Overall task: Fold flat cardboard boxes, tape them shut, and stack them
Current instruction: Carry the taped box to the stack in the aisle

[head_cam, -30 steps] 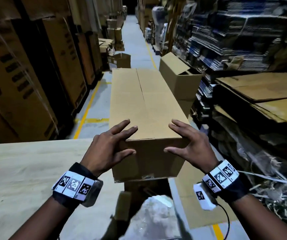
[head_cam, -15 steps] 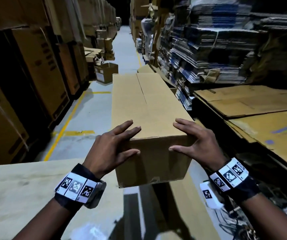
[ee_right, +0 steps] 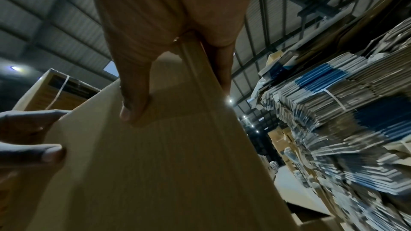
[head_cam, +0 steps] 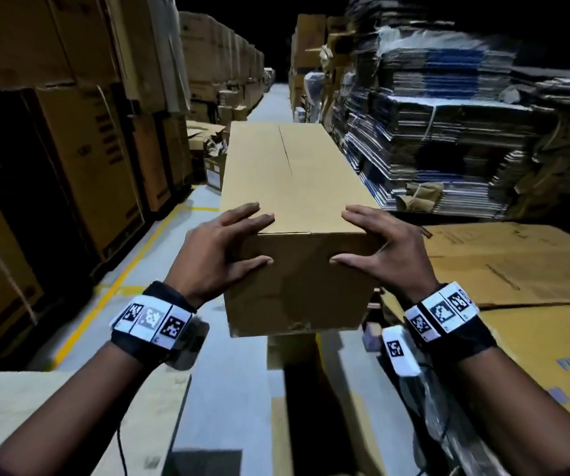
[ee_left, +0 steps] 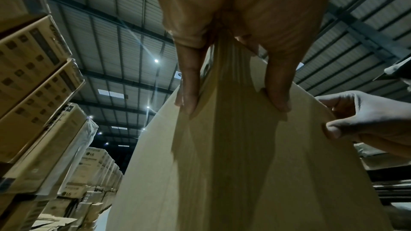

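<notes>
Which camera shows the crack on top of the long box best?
The head view: the seam runs along the whole top of the long box. Both wrist views look up from below at the box's near end, so the seam is hidden.

I am looking down a warehouse aisle: tall stacks of printed cartons [head_cam: 80,159] on one side, bundles of flattened cardboard [head_cam: 424,139] on the other, yellow floor lines [head_cam: 115,290], a corrugated metal roof [ee_left: 115,29] overhead.
</notes>
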